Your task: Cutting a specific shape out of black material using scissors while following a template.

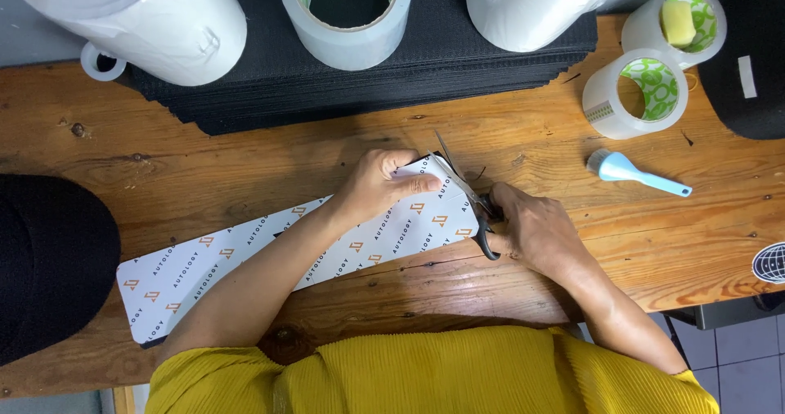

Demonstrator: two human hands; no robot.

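A long white printed paper strip [204, 263] lies slantwise on the wooden table [245, 168]. My left hand [378, 186] pinches the strip's far right end and holds it down. My right hand [531, 232] grips black-handled scissors [468, 193], whose open blades point up and left at the strip's end, right beside my left fingers. A small corner of the paper curls up at the blades.
A stack of black fabric sheets [392, 70] lies at the back, with a tape roll [347, 13] and two white plastic rolls [139, 21] on it. More tape rolls [638, 95] and a small blue brush [634, 173] sit at right. A black cap [49, 258] rests at left.
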